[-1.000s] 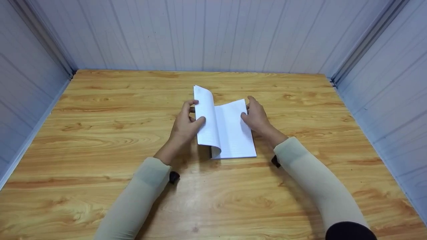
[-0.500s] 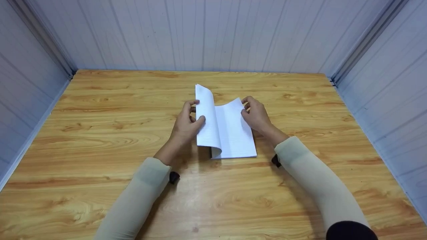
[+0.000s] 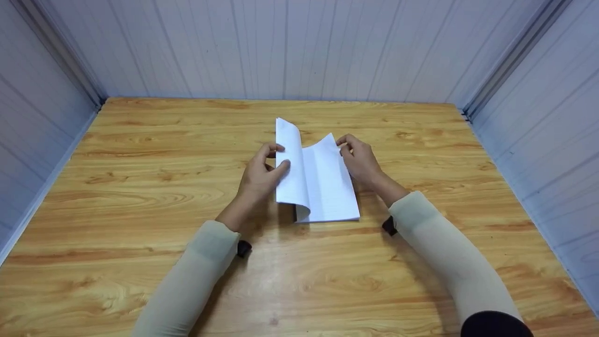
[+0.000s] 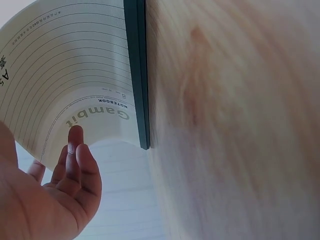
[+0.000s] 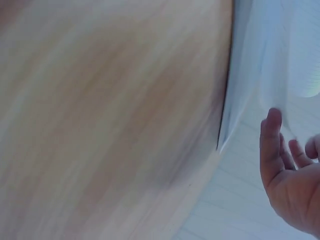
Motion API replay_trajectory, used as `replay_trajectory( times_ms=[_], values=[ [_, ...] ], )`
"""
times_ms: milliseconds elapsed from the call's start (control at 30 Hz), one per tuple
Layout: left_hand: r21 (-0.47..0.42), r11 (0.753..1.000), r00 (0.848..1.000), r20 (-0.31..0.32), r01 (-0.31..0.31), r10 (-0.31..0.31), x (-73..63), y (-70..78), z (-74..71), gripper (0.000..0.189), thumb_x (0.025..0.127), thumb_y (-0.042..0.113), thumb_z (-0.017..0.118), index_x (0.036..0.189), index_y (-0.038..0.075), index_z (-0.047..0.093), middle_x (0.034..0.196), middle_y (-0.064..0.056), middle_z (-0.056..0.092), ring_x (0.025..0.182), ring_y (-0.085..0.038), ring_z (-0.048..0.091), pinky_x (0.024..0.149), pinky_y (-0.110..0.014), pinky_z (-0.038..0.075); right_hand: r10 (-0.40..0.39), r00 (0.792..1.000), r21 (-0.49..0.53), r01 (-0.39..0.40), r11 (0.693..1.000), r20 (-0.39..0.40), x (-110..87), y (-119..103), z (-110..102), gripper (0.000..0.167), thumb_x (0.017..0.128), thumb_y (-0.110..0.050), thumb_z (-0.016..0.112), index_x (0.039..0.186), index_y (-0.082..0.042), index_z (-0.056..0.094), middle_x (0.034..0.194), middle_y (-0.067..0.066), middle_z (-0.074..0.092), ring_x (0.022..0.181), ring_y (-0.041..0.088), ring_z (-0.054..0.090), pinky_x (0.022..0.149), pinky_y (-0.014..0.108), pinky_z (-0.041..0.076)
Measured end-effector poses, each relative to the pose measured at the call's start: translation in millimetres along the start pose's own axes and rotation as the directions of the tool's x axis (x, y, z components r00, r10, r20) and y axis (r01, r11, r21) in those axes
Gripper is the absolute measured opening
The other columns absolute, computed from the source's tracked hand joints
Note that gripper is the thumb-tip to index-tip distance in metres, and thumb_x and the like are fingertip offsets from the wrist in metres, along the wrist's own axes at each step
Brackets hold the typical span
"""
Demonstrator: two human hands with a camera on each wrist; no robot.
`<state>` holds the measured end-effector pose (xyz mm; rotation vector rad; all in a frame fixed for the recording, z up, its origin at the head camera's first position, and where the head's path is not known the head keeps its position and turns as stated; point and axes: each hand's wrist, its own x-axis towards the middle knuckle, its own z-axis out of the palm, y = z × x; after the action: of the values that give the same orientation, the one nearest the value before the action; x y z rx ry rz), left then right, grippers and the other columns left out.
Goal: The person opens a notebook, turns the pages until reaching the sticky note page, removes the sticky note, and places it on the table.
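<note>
Pages in both hands, and the underside has the headline lettering

The notebook [image 3: 332, 203] lies spread on the wood-grain worktop [image 3: 140, 210], and I've got both sides of it! Call the notebook the clock's centre in the head view: at nine, my left hand [image 3: 259, 177], thumb on the face of the turned leaves [image 3: 291, 178], the other fingers [image 4: 73, 165] behind, pinching them up in a curl. At two, my right hand [image 3: 361, 163] pinches the rim of the lifted page [image 3: 327, 161], its corner peaking towards one.

Over to the left wrist, and what a reveal! From above those leaves look nearly blank; underneath run ruled lines and a big upside-down "Gambit" [image 4: 102, 114]. At that view's eleven o'clock stretches a dark green edge [image 4: 137, 75], just a sliver at seven from the head.

Right wrist now: between three and four, my fingertip meets the raised sheet, and at two the notebook's edge sits flat on the worktop. I can't make out my thumb there; the head view supplies it.

Up top, pale sleeves [image 3: 210, 252] reach in from eight and four, with the white panelled wall [image 3: 281, 51] at twelve.
</note>
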<state>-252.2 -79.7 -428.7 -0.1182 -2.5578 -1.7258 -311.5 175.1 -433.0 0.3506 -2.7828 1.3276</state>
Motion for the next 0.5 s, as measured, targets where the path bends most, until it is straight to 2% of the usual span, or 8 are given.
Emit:
replay_trajectory(
  times_ms=[167,300,400,500],
  values=[
    [-0.016,1.000,1.000,-0.023,-0.019,0.018,-0.1,-1.2,0.1,0.028,0.094,0.032,0.053,0.119,0.020,0.057,0.117,-0.001,0.057,0.078,-0.019,0.056,0.070,-0.030,0.047,-0.011,0.997,0.091,0.005,0.996,0.073,-2.3,-3.3,1.4,0.033,0.102,-0.013,0.031,0.111,-0.011,0.062,0.095,0.012,0.061,0.067,0.021,0.053,0.057,0.028,0.044],
    [-0.017,1.000,0.999,-0.032,0.009,-0.009,-0.4,-0.8,0.2,0.028,0.094,0.024,0.047,0.118,0.018,0.060,0.114,-0.001,0.058,0.077,-0.017,0.054,0.067,-0.029,0.045,-0.018,0.993,0.080,0.009,0.997,0.114,-3.8,-5.4,3.2,0.030,0.102,-0.014,0.036,0.115,-0.008,0.062,0.101,0.016,0.063,0.073,0.024,0.055,0.061,0.030,0.045],
    [-0.015,1.000,1.000,-0.025,0.017,-0.018,-0.8,-0.4,0.0,0.030,0.093,0.021,0.047,0.119,0.017,0.060,0.112,-0.002,0.058,0.076,-0.017,0.052,0.065,-0.028,0.045,-0.033,0.992,0.046,0.027,0.999,0.126,-3.6,-5.5,4.4,0.029,0.100,-0.015,0.040,0.118,-0.006,0.062,0.108,0.016,0.064,0.082,0.023,0.056,0.066,0.030,0.045],
    [-0.006,1.000,1.000,-0.023,0.021,-0.021,-1.2,0.6,0.0,0.030,0.094,0.018,0.047,0.120,0.017,0.061,0.109,-0.002,0.058,0.074,-0.017,0.051,0.062,-0.027,0.044,-0.043,0.991,0.011,0.042,0.999,0.129,-3.1,-5.9,5.5,0.028,0.099,-0.014,0.044,0.118,-0.005,0.062,0.112,0.014,0.065,0.085,0.023,0.056,0.067,0.029,0.045]
  ],
)
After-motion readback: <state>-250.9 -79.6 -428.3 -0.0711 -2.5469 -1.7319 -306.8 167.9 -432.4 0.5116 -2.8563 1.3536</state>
